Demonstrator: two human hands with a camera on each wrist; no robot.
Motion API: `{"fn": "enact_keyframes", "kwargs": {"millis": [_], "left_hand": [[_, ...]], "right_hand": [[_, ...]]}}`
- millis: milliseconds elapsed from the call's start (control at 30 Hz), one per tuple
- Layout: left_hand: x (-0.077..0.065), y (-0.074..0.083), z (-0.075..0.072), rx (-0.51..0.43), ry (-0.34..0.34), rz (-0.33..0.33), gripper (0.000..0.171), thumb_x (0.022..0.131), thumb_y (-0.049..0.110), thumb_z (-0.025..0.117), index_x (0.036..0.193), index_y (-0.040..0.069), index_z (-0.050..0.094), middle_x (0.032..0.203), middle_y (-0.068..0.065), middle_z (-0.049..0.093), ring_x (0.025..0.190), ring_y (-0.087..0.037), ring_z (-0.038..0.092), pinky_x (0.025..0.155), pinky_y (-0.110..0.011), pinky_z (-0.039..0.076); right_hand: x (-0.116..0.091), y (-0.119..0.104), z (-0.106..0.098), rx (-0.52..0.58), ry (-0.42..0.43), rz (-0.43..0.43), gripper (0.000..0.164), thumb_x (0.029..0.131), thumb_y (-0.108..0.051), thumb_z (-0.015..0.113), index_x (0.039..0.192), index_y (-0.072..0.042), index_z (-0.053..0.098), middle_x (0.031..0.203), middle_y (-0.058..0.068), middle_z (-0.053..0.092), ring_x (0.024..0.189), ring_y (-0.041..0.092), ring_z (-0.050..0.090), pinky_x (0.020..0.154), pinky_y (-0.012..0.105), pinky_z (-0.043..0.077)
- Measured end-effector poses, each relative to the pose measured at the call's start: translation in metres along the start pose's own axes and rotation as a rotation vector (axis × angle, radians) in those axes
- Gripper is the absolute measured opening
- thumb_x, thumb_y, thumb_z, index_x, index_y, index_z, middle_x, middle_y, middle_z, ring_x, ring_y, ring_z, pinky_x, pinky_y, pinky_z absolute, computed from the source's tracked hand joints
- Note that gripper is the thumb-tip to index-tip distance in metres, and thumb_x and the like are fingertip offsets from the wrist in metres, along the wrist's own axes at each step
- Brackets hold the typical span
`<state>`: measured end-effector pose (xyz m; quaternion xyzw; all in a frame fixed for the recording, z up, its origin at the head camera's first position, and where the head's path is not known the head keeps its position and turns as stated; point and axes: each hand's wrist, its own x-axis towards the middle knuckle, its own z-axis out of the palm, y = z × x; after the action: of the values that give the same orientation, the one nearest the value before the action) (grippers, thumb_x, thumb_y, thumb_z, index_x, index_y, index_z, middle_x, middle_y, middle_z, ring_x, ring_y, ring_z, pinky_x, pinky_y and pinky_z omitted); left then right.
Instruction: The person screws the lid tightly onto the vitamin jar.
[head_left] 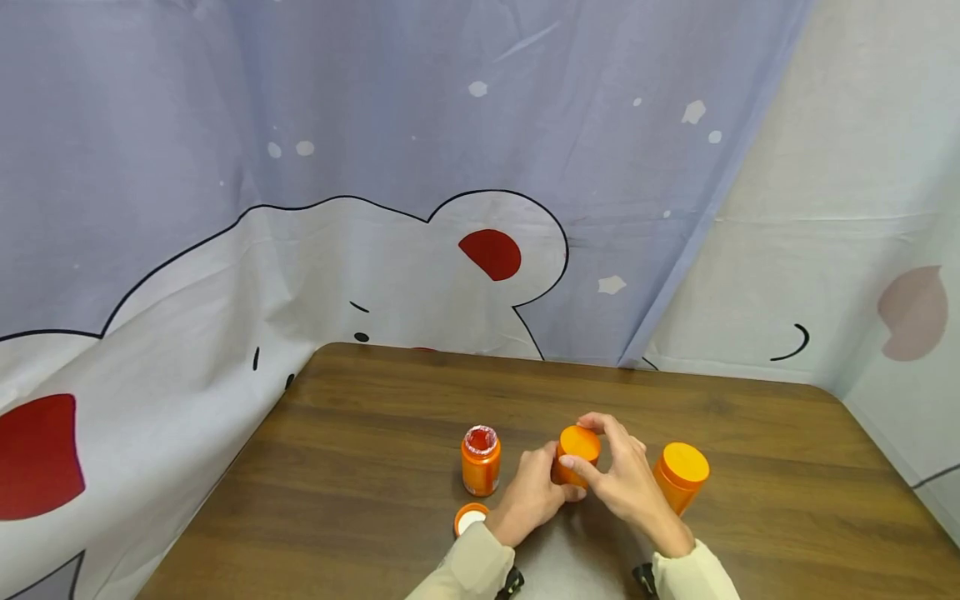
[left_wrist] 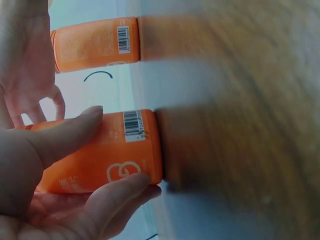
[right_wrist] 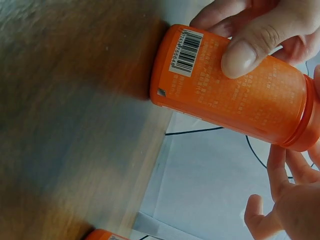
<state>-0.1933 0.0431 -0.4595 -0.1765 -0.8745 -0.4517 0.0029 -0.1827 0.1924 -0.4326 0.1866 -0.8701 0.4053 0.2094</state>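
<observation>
An orange plastic bottle [head_left: 573, 477] with its cap [head_left: 580, 443] on stands upright on the wooden table. My left hand [head_left: 531, 492] grips its body, the thumb [left_wrist: 75, 137] lying along one side below the cap and the fingers round the other. From the right, my right hand [head_left: 630, 479] holds the cap between thumb and fingers. A barcode [right_wrist: 187, 52] and pale print show on the bottle's side near its base.
Left of my hands stands an uncapped orange bottle [head_left: 480, 475], torn foil round its mouth. An orange cap [head_left: 471, 518] lies near it, white inside up, partly behind my left sleeve. A capped bottle [head_left: 681, 471] stands beyond my right wrist. Printed curtains [head_left: 390, 267] border the table [head_left: 375, 400].
</observation>
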Motion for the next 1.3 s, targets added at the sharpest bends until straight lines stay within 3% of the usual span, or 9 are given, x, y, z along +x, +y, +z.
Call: {"fn": "enact_keyframes", "kwargs": {"millis": [233, 433, 600, 733, 900, 1033, 1200, 1300], "left_hand": [[0.0, 0.004, 0.001, 0.046, 0.014, 0.006, 0.043, 0.067, 0.02, 0.082, 0.101, 0.007, 0.061, 0.088, 0.001, 0.065, 0.072, -0.006, 0.057, 0.068, -0.021, 0.048], [-0.005, 0.001, 0.004, 0.047, 0.027, 0.015, 0.041, 0.067, 0.021, 0.082, 0.098, 0.008, 0.06, 0.086, 0.002, 0.064, 0.069, -0.006, 0.054, 0.065, -0.019, 0.046], [-0.008, -0.002, 0.006, 0.063, 0.043, 0.028, 0.045, 0.065, 0.025, 0.082, 0.099, 0.007, 0.059, 0.089, 0.0, 0.065, 0.075, -0.008, 0.058, 0.069, -0.022, 0.048], [-0.011, 0.002, -0.001, 0.105, 0.031, -0.003, 0.058, 0.061, 0.026, 0.085, 0.106, 0.001, 0.057, 0.096, -0.008, 0.064, 0.086, -0.018, 0.06, 0.076, -0.03, 0.05], [-0.022, 0.017, -0.022, 0.184, -0.029, -0.058, 0.075, 0.063, 0.022, 0.085, 0.123, -0.005, 0.049, 0.118, -0.018, 0.058, 0.107, -0.03, 0.056, 0.086, -0.039, 0.047], [-0.034, 0.027, -0.047, 0.151, -0.023, -0.01, 0.061, 0.067, 0.018, 0.082, 0.118, -0.004, 0.054, 0.113, -0.015, 0.061, 0.101, -0.024, 0.06, 0.081, -0.031, 0.05], [-0.041, 0.021, -0.086, -0.018, 0.15, 0.159, 0.036, 0.071, 0.02, 0.079, 0.097, 0.001, 0.063, 0.089, -0.009, 0.065, 0.073, -0.013, 0.064, 0.061, -0.02, 0.051], [-0.04, 0.004, -0.107, -0.035, 0.258, 0.243, 0.035, 0.071, 0.027, 0.079, 0.096, 0.008, 0.064, 0.089, -0.003, 0.064, 0.072, -0.013, 0.063, 0.062, -0.024, 0.051]], "right_hand": [[-0.001, -0.001, 0.001, -0.026, 0.011, 0.003, 0.051, 0.069, -0.026, 0.08, 0.108, -0.009, 0.052, 0.102, 0.0, 0.059, 0.095, 0.018, 0.052, 0.083, 0.044, 0.028], [-0.001, -0.001, -0.002, -0.063, -0.033, -0.026, 0.051, 0.07, -0.026, 0.08, 0.109, -0.008, 0.053, 0.102, 0.0, 0.058, 0.094, 0.017, 0.054, 0.083, 0.046, 0.041], [-0.001, -0.003, -0.004, -0.129, -0.092, -0.055, 0.053, 0.073, -0.029, 0.077, 0.114, -0.008, 0.051, 0.107, 0.004, 0.058, 0.1, 0.02, 0.051, 0.084, 0.049, 0.036], [0.0, -0.007, -0.009, -0.132, -0.116, -0.057, 0.063, 0.075, -0.031, 0.076, 0.124, -0.009, 0.044, 0.111, 0.007, 0.056, 0.103, 0.024, 0.05, 0.086, 0.051, 0.033], [0.001, -0.016, -0.017, -0.173, -0.114, -0.078, 0.064, 0.077, -0.035, 0.073, 0.127, -0.01, 0.043, 0.122, 0.006, 0.051, 0.112, 0.025, 0.044, 0.087, 0.049, 0.029], [0.002, -0.026, -0.02, -0.169, -0.051, -0.203, 0.053, 0.077, -0.027, 0.073, 0.122, -0.01, 0.05, 0.123, 0.003, 0.05, 0.111, 0.021, 0.044, 0.085, 0.043, 0.029], [0.005, -0.04, -0.014, -0.093, 0.044, -0.405, 0.036, 0.077, -0.012, 0.071, 0.11, -0.009, 0.058, 0.106, -0.001, 0.058, 0.095, 0.016, 0.053, 0.082, 0.033, 0.034], [0.001, -0.049, -0.005, -0.105, -0.036, -0.458, 0.028, 0.08, -0.016, 0.069, 0.106, -0.012, 0.06, 0.099, -0.006, 0.059, 0.085, 0.011, 0.055, 0.076, 0.025, 0.04]]}}
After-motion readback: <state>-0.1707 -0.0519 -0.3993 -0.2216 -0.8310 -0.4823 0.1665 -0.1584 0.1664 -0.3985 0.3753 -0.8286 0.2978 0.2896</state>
